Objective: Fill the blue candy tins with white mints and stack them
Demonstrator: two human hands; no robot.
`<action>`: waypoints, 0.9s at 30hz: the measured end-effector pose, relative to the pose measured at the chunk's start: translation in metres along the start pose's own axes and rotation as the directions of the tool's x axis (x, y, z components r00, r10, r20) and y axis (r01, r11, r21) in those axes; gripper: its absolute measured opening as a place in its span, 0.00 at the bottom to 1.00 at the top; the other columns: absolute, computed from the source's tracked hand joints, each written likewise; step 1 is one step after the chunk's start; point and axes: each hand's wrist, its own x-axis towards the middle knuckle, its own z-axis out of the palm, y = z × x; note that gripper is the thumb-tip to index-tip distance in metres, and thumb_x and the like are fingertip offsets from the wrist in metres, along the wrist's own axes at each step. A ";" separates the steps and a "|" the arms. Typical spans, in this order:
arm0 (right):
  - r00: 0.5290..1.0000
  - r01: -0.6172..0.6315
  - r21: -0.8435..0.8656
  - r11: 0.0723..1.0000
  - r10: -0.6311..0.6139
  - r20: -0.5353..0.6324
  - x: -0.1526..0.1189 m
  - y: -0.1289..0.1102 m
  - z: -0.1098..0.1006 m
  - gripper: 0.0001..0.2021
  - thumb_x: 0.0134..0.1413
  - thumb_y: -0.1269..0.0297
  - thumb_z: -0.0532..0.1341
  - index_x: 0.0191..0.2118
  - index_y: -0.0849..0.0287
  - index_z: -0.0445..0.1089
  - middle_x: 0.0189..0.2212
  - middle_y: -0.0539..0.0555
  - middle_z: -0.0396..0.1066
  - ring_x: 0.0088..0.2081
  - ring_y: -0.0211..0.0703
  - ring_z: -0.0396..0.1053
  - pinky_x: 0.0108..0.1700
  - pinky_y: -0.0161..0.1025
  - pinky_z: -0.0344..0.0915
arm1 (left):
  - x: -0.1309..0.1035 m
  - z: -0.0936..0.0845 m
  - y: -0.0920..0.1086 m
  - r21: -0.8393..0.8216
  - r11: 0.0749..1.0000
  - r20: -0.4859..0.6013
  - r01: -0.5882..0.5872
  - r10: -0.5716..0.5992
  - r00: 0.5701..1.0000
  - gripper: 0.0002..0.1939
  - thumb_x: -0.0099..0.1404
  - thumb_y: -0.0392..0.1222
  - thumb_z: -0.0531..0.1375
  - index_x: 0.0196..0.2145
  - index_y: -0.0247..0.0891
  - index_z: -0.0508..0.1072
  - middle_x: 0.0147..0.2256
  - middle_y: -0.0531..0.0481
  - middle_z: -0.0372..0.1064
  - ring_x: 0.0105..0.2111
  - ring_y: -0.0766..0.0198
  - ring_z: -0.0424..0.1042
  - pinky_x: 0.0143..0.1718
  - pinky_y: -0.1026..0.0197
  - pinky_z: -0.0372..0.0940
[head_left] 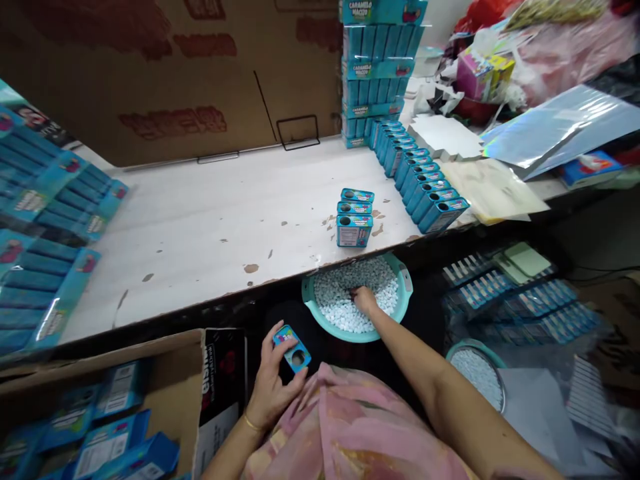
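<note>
Left hand (273, 377) is closed around a small blue box (286, 337), which is held below the front edge of the bench (215, 220). The printed narrow face of the box is turned upward; its long axis is slanted from upper left to lower right, with a dark round opening (298, 359) placed at the lower right end, nearer the body. Right hand (365, 301) is lowered into white pellets (340, 315) in a turquoise basin (360, 337); its fingertips are largely hidden, and whether anything is grasped cannot be told. The critical relation is that between box and basin: the basin is situated ahead and to the right of the box, near it but apart, so that the pellets are reached by the right hand and the box is carried by the left. Three similar boxes (354, 231) are stood on the bench just beyond the basin, and a longer row (430, 200) is ranged to their right. Further boxes (110, 443) are contained in the carton (190, 380) at left.
</note>
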 end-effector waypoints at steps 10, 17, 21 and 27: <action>0.993 0.113 0.320 0.941 -0.098 -0.064 -0.018 0.019 -0.025 0.14 0.46 0.73 0.54 0.39 0.59 0.72 0.31 0.50 0.73 0.33 0.39 0.67 0.35 0.33 0.60 | 0.006 -0.011 -0.008 0.074 0.996 -0.117 -0.048 0.057 0.992 0.19 0.49 0.44 0.61 0.40 0.40 0.64 0.57 0.43 0.42 0.56 0.49 0.48 0.53 0.47 0.50; 0.980 0.195 0.336 0.921 -0.172 -0.098 -0.052 0.019 -0.069 0.13 0.46 0.71 0.54 0.36 0.59 0.73 0.28 0.51 0.72 0.30 0.38 0.65 0.33 0.33 0.58 | 0.030 0.010 0.001 -0.039 0.980 -0.106 0.193 -0.197 0.975 0.28 0.51 0.44 0.58 0.50 0.40 0.55 0.44 0.45 0.63 0.41 0.59 0.67 0.43 0.56 0.62; 0.946 0.320 0.244 0.915 -0.295 -0.135 -0.074 0.012 -0.110 0.13 0.48 0.69 0.53 0.37 0.57 0.73 0.26 0.51 0.70 0.30 0.37 0.64 0.32 0.32 0.57 | 0.070 0.031 0.007 -0.094 0.985 0.066 0.144 -0.139 0.988 0.23 0.52 0.43 0.57 0.46 0.38 0.60 0.40 0.47 0.67 0.39 0.60 0.67 0.42 0.58 0.61; 0.952 0.302 -0.104 0.948 -0.306 -0.019 -0.091 -0.018 -0.152 0.13 0.49 0.68 0.53 0.37 0.51 0.72 0.31 0.50 0.72 0.36 0.40 0.66 0.34 0.31 0.56 | 0.109 0.067 0.018 -0.040 0.997 0.198 0.072 -0.063 0.978 0.20 0.51 0.38 0.56 0.44 0.39 0.64 0.35 0.50 0.69 0.33 0.62 0.68 0.37 0.61 0.63</action>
